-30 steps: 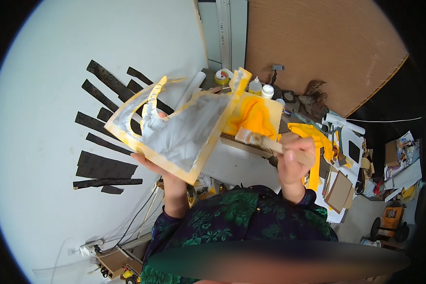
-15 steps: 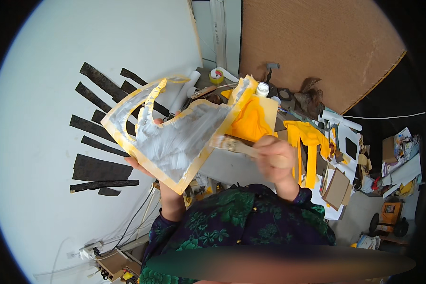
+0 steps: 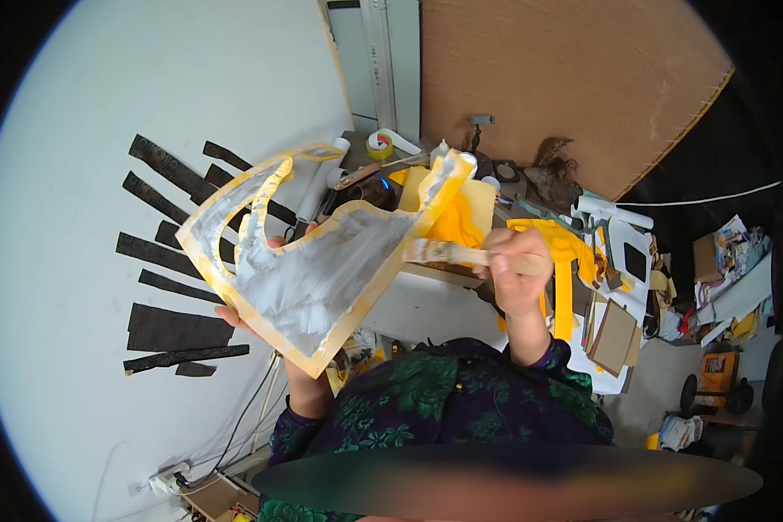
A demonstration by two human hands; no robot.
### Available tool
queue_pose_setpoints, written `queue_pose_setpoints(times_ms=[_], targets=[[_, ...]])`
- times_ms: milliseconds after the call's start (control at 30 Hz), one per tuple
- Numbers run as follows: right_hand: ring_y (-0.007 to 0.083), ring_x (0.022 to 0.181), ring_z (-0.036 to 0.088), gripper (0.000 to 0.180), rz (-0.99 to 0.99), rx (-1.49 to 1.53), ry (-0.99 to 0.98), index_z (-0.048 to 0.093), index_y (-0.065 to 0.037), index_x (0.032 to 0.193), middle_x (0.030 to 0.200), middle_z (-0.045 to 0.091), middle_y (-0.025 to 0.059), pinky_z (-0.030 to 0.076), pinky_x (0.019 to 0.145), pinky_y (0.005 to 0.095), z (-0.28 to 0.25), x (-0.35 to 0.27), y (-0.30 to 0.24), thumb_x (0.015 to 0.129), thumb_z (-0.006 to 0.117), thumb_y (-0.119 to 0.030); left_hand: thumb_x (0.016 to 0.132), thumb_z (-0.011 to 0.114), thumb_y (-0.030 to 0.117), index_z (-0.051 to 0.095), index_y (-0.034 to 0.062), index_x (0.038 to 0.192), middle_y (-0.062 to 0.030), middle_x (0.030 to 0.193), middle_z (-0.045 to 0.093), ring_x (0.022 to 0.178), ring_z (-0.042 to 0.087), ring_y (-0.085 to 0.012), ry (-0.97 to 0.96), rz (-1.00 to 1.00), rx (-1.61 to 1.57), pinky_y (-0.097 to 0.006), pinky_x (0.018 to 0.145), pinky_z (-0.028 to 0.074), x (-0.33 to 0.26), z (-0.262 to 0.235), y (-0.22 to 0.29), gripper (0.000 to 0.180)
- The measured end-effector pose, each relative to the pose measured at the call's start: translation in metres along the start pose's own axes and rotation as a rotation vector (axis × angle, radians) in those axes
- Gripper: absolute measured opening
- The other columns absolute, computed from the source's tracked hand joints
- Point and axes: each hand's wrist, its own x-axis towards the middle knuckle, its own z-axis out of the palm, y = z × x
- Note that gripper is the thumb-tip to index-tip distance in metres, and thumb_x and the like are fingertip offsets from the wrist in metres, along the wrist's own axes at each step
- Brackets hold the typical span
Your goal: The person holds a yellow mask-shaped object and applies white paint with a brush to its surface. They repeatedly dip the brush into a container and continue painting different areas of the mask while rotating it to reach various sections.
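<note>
My left hand (image 3: 237, 319) grips a flat cut-out panel (image 3: 309, 274) from behind, fingertips showing inside its curved opening. The panel is tan and yellow along its edges, with streaky grey-white coating over the middle. It is held tilted in front of my body. In my right hand (image 3: 515, 265) is a wide paintbrush (image 3: 461, 253) with a pale wooden handle. Its whitish bristles point left and meet or overlap the panel's right edge; I cannot tell if they touch. Behind the panel, a yellow cloth-like piece (image 3: 454, 224) lies on a tan board.
Black strips (image 3: 170, 326) hang on the white wall at left. A tape roll (image 3: 379, 144) lies at the back of the table. At right are yellow strips (image 3: 564, 300), brown cardboard pieces (image 3: 613, 335) and white paper. A large brown board (image 3: 574, 87) stands behind.
The brush and my right hand have moved slightly right and up from the panel's lower right edge. The panel has shifted a little left and down as the whole view moved.
</note>
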Motion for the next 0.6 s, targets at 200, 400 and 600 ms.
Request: queue_pose_setpoints(times_ms=[200, 400, 600], targets=[[0.0142, 0.067, 0.058, 0.010, -0.077, -0.039, 0.188, 0.054, -0.003, 0.098, 0.078, 0.059, 0.0078, 0.048, 0.063, 0.0252, -0.034, 0.014, 0.015, 0.093, 0.063, -0.003, 0.086, 0.051, 0.075, 0.031, 0.0099, 0.151, -0.0151, 0.140, 0.047, 0.139, 0.028, -0.0514, -0.048, -0.008, 0.019, -0.069, 0.111, 0.025, -0.003, -0.002, 0.002, 0.094], [0.0119, 0.070, 0.058, 0.016, 0.160, 0.063, 0.301, 0.055, -0.003, 0.109, 0.082, 0.061, 0.0046, 0.049, 0.070, 0.0266, -0.041, 0.028, 0.004, 0.095, 0.063, -0.006, 0.088, 0.048, 0.074, 0.033, 0.0117, 0.151, -0.0157, 0.141, 0.048, 0.139, 0.029, -0.0508, -0.094, -0.039, 0.052, -0.066, 0.113, 0.024, -0.001, -0.008, 0.006, 0.090], [0.0121, 0.077, 0.049, 0.026, 0.215, -0.315, -0.228, 0.061, -0.007, 0.110, 0.080, 0.050, -0.0010, 0.043, 0.072, 0.0258, -0.033, 0.037, 0.009, 0.089, 0.071, -0.018, 0.088, 0.046, 0.075, 0.034, 0.0120, 0.150, -0.0173, 0.140, 0.049, 0.136, 0.032, -0.0514, -0.061, -0.107, 0.023, -0.065, 0.111, 0.028, 0.003, -0.027, 0.012, 0.089]])
